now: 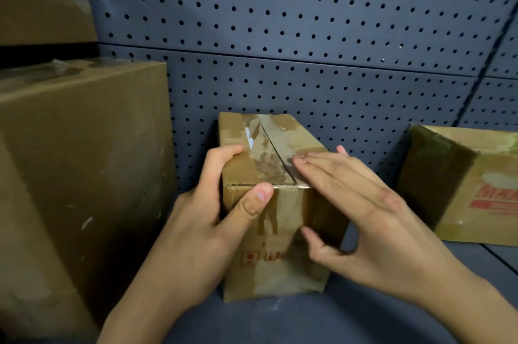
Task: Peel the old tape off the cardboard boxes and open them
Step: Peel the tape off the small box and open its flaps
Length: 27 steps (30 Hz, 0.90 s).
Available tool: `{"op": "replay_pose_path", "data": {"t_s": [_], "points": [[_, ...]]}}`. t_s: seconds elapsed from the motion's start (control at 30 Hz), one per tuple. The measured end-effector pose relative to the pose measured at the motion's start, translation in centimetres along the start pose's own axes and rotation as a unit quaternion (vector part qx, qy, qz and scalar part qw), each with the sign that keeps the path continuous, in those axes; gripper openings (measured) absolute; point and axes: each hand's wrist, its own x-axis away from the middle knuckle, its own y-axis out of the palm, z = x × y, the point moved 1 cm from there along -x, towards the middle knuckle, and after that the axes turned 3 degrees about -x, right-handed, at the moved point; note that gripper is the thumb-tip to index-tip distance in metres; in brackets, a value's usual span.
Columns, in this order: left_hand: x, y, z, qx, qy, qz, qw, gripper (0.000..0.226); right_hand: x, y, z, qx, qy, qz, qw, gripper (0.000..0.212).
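Left hand [201, 220] grips small brown taped cardboard box [276, 245]; right hand [372, 220], fingers straight, rests flat on top flap.

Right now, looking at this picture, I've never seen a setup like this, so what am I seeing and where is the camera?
No machine here: one camera worn on a person's head looks down at their two bare hands. The left hand grips the near left corner of a small cardboard box, thumb on its front. The right hand lies flat, fingers straight, on the box's top. Worn old tape lies along the top seam. The box stands on a dark surface before a perforated wall. A larger box stands to its left, a red-printed box to its right.
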Motion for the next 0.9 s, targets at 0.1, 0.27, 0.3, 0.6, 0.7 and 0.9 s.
{"op": "replay_pose_path", "data": {"t_s": [0.1,0.27,0.3,0.6,0.7,0.9], "points": [[0.0,0.2,-0.1,-0.003,0.003,0.007,1.000,0.061,-0.3,0.6,-0.7,0.023,0.019,0.035,0.999,0.062],[0.1,0.4,-0.3,-0.016,0.004,0.026,1.000,0.062,-0.3,1.8,-2.5,0.095,0.079,0.076,0.989,0.069],[0.1,0.4,-0.3,-0.018,0.004,0.026,0.999,0.062,-0.4,2.0,-2.9,0.110,0.089,0.081,0.987,0.072],[0.0,0.3,-0.2,-0.011,0.005,0.022,1.000,0.057,-0.4,2.2,-3.7,0.063,0.126,0.098,0.985,0.063],[0.1,0.2,-0.3,-0.008,0.011,0.021,1.000,0.055,-0.3,2.2,-3.6,0.059,0.122,0.096,0.986,0.062],[0.1,0.1,-0.2,0.003,0.001,0.020,1.000,0.055,-0.1,2.6,-3.5,0.093,0.097,0.099,0.986,0.069]]}}
